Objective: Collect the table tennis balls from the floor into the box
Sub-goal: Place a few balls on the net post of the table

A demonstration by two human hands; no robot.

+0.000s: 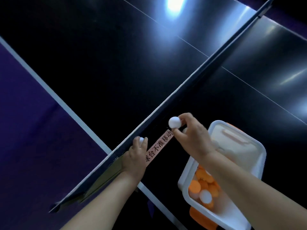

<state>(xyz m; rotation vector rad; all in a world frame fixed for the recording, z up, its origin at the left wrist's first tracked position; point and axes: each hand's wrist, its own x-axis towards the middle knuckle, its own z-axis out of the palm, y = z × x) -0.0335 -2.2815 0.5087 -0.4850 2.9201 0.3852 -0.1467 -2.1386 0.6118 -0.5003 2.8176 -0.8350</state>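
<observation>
My right hand pinches a white table tennis ball between thumb and fingers, above the dark table beside the net. A second pale ball seems tucked under its palm. My left hand is closed around another white ball, right against the net's near end. The white plastic box stands on the table under my right forearm, holding several orange balls and a white ball. Its white lid with an orange latch leans open behind it.
The net crosses the dark table tennis table diagonally, its post and clamp at the near edge. A pink paper label with black characters lies on the table beside the net. Purple floor shows at the left.
</observation>
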